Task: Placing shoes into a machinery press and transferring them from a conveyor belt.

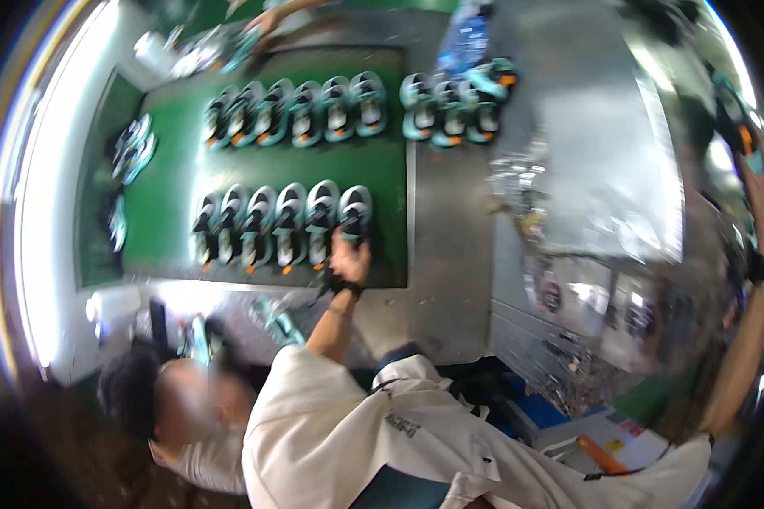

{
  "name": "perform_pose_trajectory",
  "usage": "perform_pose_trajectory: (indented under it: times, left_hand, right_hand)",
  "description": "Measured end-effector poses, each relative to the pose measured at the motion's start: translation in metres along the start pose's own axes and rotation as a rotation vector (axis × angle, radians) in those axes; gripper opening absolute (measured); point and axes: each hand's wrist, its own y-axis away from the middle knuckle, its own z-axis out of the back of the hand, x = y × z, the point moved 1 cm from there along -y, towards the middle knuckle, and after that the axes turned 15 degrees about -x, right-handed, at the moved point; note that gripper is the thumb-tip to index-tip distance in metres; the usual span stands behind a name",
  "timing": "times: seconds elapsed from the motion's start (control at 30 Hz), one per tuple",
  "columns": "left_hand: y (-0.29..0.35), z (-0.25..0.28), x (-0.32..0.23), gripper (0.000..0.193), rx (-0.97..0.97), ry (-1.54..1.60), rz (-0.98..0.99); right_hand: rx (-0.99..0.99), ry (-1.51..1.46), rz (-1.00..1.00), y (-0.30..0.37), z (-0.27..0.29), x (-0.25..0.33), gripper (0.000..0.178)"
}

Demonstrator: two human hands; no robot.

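Head view: left grip [350, 259], closure unclear, touches shoe [356, 205] beside other shoes [290, 210]; right grip [762, 176] seemingly clasps another.

Shoes [356, 206] white, black, apparently teal

Steel table [450, 220], bright strip light [38, 254]
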Motion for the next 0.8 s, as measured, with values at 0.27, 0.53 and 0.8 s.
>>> perform_pose_trajectory:
  times: [0.27,0.53,0.8]
  left_hand:
    - [0.061,0.073,-0.127,0.068,0.183,0.271,-0.671]
    - [0.331,0.160,-0.370,0.068,2.245,1.128,-0.023]
    - [0.529,0.223,-0.409,0.073,2.555,1.147,0.441]
  right_hand:
    - [-0.503,-0.650,-0.793,0.158,0.167,-0.009,0.033]
    - [-1.277,-0.796,-0.817,0.375,0.298,0.103,0.025]
    - [-0.943,-0.236,-1.136,0.525,0.372,0.211,0.070]
